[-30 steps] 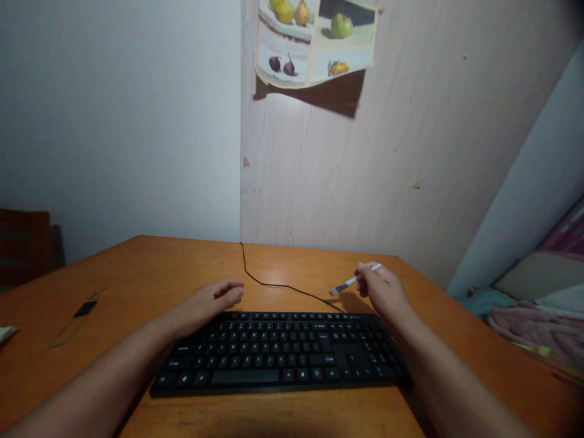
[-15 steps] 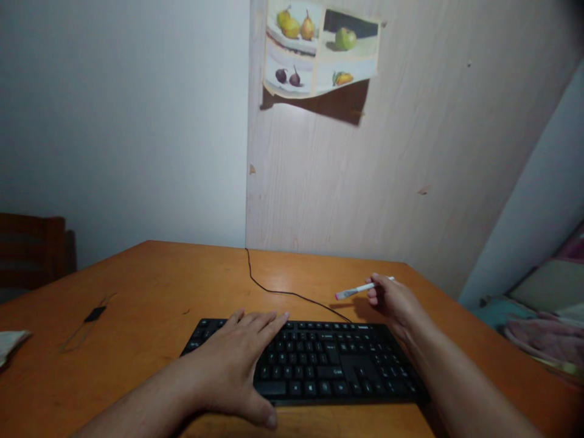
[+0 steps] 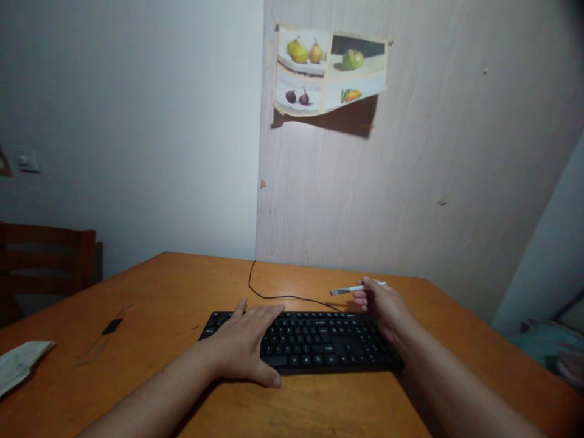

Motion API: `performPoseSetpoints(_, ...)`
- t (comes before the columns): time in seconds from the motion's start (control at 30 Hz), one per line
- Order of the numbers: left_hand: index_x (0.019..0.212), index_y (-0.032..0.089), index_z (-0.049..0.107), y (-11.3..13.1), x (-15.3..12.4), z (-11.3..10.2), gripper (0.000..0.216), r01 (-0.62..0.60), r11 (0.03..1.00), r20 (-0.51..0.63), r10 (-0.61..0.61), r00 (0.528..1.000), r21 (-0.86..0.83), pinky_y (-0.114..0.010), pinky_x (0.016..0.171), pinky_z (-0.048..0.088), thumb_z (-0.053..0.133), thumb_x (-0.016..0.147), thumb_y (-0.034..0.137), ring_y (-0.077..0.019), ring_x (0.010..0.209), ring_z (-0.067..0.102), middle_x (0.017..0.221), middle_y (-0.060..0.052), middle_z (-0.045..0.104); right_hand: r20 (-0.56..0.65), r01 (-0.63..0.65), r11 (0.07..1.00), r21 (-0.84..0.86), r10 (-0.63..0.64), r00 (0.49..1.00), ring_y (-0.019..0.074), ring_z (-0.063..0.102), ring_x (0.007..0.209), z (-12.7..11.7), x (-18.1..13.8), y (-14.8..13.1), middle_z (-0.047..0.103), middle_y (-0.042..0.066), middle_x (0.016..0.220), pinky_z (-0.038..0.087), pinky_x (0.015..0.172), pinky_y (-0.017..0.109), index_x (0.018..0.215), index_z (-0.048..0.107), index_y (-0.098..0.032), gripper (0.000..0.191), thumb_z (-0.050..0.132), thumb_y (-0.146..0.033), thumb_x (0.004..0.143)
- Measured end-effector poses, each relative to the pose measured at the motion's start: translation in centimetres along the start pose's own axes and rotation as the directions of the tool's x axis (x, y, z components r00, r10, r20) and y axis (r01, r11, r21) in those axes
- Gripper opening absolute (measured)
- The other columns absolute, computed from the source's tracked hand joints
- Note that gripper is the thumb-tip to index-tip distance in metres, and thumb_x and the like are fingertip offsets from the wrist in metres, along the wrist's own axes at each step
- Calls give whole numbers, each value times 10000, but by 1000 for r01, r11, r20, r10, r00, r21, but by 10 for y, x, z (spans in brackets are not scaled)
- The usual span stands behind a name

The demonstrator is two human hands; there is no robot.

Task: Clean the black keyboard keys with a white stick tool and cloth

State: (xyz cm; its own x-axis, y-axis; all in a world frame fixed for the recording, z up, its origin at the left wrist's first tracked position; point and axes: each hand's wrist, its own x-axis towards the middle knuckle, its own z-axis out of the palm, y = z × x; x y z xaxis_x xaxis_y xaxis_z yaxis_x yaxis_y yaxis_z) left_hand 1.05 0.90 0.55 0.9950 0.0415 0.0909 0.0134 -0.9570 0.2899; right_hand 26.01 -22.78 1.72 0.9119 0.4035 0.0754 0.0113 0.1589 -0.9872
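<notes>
A black keyboard (image 3: 319, 344) lies flat on the wooden table, its cable (image 3: 278, 297) running back to the wall. Across its left part rests my left hand (image 3: 244, 340), fingers spread over the keys and thumb along the front edge. My right hand (image 3: 381, 307) is at the back right corner of the keyboard, closed around a small brush (image 3: 358, 288) with a white handle. The brush's pinkish tip points left and is held above the table behind the keyboard, apart from the keys.
On the table's left (image 3: 137, 292) lie a black clip-like piece with thin strands (image 3: 112, 326) and a pale cloth or paper (image 3: 22, 365). A wooden chair (image 3: 45, 255) stands at far left. A fruit picture sheet (image 3: 326, 73) hangs on the wall behind.
The view has shifted, so the table and wall sit differently in the picture. My right hand has moved slightly left with the brush; my left hand stays on the keyboard.
</notes>
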Motion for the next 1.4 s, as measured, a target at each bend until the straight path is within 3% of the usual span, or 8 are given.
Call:
performPoseSetpoints(0.3,1575,236,316,-19,19,-13,1288,97,995,5,-97,995,13,-661,1186,-23,758,508,804,-444,1449,340,1572,-193,411,138,126,982,-138,-107,985,97,450,437,38,31,-8,552,-37,527,327,416,212,722,532,-197,196,661,-336,772)
performPoseSetpoints(0.4,1526,273,416,-36,19,-15,1041,136,984,-148,-153,977,-115,-636,1196,-18,690,660,782,-400,1424,404,1525,-147,495,170,144,976,-163,-117,979,93,450,438,51,38,-12,552,-37,526,318,417,209,699,519,-198,177,636,-312,767)
performPoseSetpoints(0.47,1454,260,514,-54,18,-17,828,161,934,-296,-260,919,-320,-576,1215,104,606,787,740,-361,1399,450,1482,-129,549,190,140,976,-170,-107,976,100,488,462,60,40,-14,584,-21,557,343,434,209,729,533,-192,154,614,-311,783)
performPoseSetpoints(0.53,1368,203,589,-74,17,-18,749,136,791,-378,-427,822,-597,-492,1168,301,550,838,730,-342,1353,509,1424,-155,595,215,125,976,-176,-86,973,117,542,500,70,38,-14,632,10,610,374,453,215,768,544,-188,146,593,-320,805)
performPoseSetpoints(0.63,1273,114,613,-99,15,-14,802,9,421,-308,-678,668,-907,-446,1064,441,466,850,780,-333,1227,621,1306,-218,653,268,111,977,-180,-60,962,135,585,537,89,29,-10,670,39,667,418,489,232,802,553,-185,167,594,-345,827)
performPoseSetpoints(0.73,1232,101,611,-111,13,-9,792,-85,171,-187,-775,604,-982,-406,1038,467,394,883,778,-302,1191,649,1310,-233,645,339,122,979,-164,-61,939,134,575,535,111,16,-2,648,24,634,434,514,241,778,557,-188,223,621,-395,829)
performPoseSetpoints(0.93,1210,116,627,-112,12,-6,834,-109,52,-111,-742,661,-993,-378,1081,431,287,886,806,-287,1193,651,1311,-218,657,432,119,988,-94,-67,899,140,572,545,159,-5,11,640,12,635,431,531,253,776,567,-190,308,644,-488,806)
performPoseSetpoints(1.4,1272,99,588,-106,13,-5,902,-83,62,-102,-710,697,-995,-351,1010,468,198,886,814,-281,1164,653,1322,-222,649,554,227,952,-204,-79,829,162,581,592,258,-38,41,626,-12,638,413,553,263,796,571,-205,180,536,-381,796)
